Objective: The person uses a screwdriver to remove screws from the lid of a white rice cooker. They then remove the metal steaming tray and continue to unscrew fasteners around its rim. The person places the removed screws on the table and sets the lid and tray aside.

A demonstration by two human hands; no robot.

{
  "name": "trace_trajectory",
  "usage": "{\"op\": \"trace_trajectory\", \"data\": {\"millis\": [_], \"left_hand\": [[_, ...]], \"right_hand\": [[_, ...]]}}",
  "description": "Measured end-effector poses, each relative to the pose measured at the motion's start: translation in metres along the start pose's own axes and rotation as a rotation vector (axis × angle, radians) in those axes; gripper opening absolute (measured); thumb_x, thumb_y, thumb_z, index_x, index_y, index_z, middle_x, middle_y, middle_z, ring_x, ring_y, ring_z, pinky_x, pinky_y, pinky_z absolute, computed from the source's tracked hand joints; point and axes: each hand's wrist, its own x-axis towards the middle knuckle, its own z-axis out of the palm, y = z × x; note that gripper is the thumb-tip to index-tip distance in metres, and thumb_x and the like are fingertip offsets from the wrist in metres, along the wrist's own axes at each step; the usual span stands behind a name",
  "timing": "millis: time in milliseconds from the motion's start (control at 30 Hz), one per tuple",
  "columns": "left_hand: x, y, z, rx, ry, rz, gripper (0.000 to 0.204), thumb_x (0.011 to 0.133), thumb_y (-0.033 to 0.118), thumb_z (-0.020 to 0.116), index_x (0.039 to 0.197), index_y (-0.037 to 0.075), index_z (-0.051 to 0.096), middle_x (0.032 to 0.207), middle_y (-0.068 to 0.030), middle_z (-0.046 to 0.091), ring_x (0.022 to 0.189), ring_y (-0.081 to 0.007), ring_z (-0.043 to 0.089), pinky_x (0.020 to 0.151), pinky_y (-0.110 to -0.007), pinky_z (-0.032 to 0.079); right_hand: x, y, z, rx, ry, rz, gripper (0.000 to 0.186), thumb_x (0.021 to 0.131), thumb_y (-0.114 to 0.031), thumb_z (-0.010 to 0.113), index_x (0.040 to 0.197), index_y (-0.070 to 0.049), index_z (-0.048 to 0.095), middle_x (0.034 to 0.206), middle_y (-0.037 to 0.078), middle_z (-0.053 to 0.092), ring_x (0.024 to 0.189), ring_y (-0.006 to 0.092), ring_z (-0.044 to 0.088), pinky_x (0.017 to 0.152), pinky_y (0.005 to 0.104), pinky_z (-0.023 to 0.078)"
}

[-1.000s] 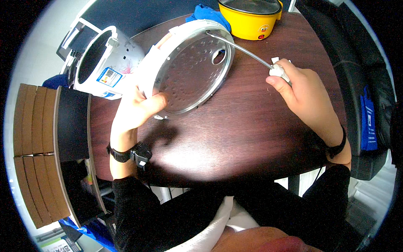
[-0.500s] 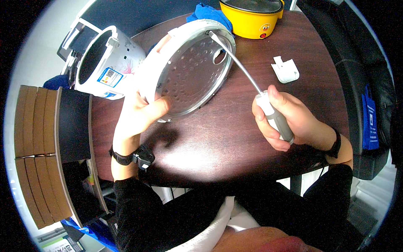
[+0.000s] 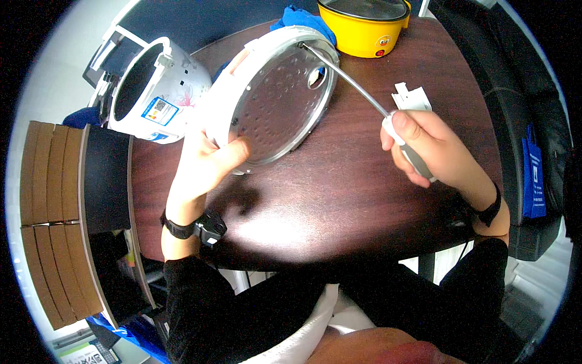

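My left hand grips the lower left rim of a round white cooker lid, held tilted on edge with its perforated metal inner plate facing me. My right hand is closed around the grey handle of a long screwdriver. The screwdriver's shaft reaches up and left, and its tip touches the lid's upper rim. A small white plastic part lies on the table just above my right hand.
A white cooker body stands at the back left of the dark wooden table. A yellow pot and a blue cloth sit at the far edge. A black chair is on the right, brown panels on the left.
My right hand left the small white part, took up the screwdriver handle, and has now shifted up and right, with the tip staying at the lid's rim. My left hand keeps holding the lid.
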Motion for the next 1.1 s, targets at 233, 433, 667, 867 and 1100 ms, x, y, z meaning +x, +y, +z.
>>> {"op": "trace_trajectory", "data": {"millis": [233,433,667,867,1100], "left_hand": [[-0.015,0.004,0.002,-0.01,-0.004,-0.166,0.077,0.068,0.0,0.058,0.138,0.0,0.027,0.079,0.0049,0.049,0.063,-0.0013,0.039,0.055,-0.018,0.034],[-0.016,0.004,0.011,-0.063,0.034,-0.031,0.068,0.069,0.0,0.059,0.132,-0.003,0.034,0.064,0.0074,0.043,0.053,-0.0017,0.036,0.049,-0.019,0.032],[-0.015,0.003,0.002,0.008,-0.028,-0.032,0.059,0.067,-0.001,0.058,0.125,-0.004,0.043,0.063,0.006,0.046,0.052,-0.0015,0.036,0.049,-0.019,0.032],[-0.012,0.008,0.012,0.002,0.099,-0.013,0.065,0.067,0.0,0.057,0.129,-0.003,0.04,0.103,-0.004,0.052,0.071,-0.0063,0.048,0.058,-0.02,0.041],[-0.017,0.001,0.015,-0.047,0.051,0.002,0.058,0.066,-0.003,0.058,0.122,-0.005,0.044,0.113,-0.0082,0.05,0.08,-0.0084,0.05,0.063,-0.021,0.043]], "right_hand": [[-0.006,0.003,0.012,0.283,-0.16,0.033,0.05,0.095,-0.048,0.027,0.081,-0.005,0.048,0.048,0.003,0.046,0.034,0.0096,0.042,0.032,0.0213,0.029],[-0.01,0.0,0.015,-0.004,0.005,-0.106,0.042,0.096,-0.04,0.036,0.079,-0.004,0.048,0.048,0.001,0.045,0.037,0.0083,0.042,0.038,0.0211,0.031],[-0.006,0.003,0.007,-0.753,0.465,-0.53,0.034,0.093,-0.032,0.047,0.075,-0.003,0.049,0.05,0.002,0.046,0.044,0.0117,0.046,0.042,0.0285,0.035],[-0.012,-0.007,0.003,-0.035,-0.019,-0.144,0.041,0.094,-0.041,0.039,0.079,-0.004,0.049,0.051,0.002,0.046,0.039,0.0102,0.043,0.038,0.0245,0.032],[-0.01,-0.001,0.013,0.225,-0.143,-0.078,0.044,0.096,-0.043,0.031,0.083,-0.004,0.048,0.049,0.0,0.044,0.037,0.0065,0.039,0.036,0.0199,0.029]]}}
